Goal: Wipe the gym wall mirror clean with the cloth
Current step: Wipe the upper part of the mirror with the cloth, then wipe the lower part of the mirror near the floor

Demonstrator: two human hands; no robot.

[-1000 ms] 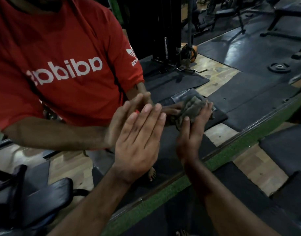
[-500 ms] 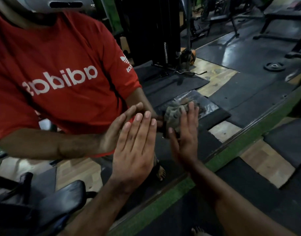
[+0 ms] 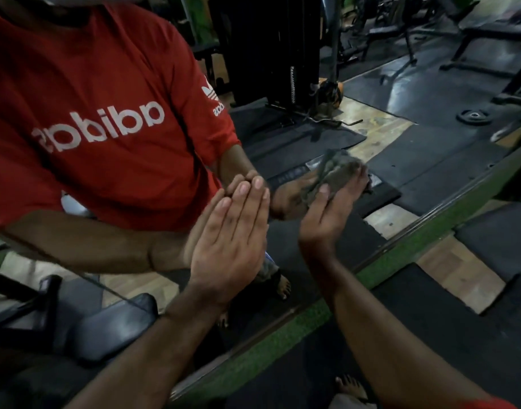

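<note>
Pressed flat under our right hand (image 3: 327,219), the cloth (image 3: 331,172) sits bunched against the mirror (image 3: 430,93), our fingers laid nearly straight over it and only loosely bent at the tips, so we are pushing it rather than pinching it. Our left hand (image 3: 229,246) lies with fingers straight and together, palm on the glass just beside the right, bracing us and holding nothing. The cloth is low on the mirror, not far above the green frame (image 3: 283,335) that runs along its bottom edge. How much is done we cannot say for sure: the light is dim, and we see no clear line between wiped and unwiped glass. We judge the wiping to be under way on this lower patch, with the wide stretch of mirror to the right and above likely yet to be covered. In the reflection we see our red shirt (image 3: 100,119), a dark weight machine (image 3: 268,54), a weight plate (image 3: 474,116) on the floor, black mats and bare wood flooring; a padded bench (image 3: 105,326) shows at lower left. Our bare foot (image 3: 350,388) stands on the mat close to the frame. Nothing stands between the cloth and the glass, but our own left palm covers a patch we would have to lift off to reach, and it may leave a print there. The bench could crowd us if we work toward the left.
</note>
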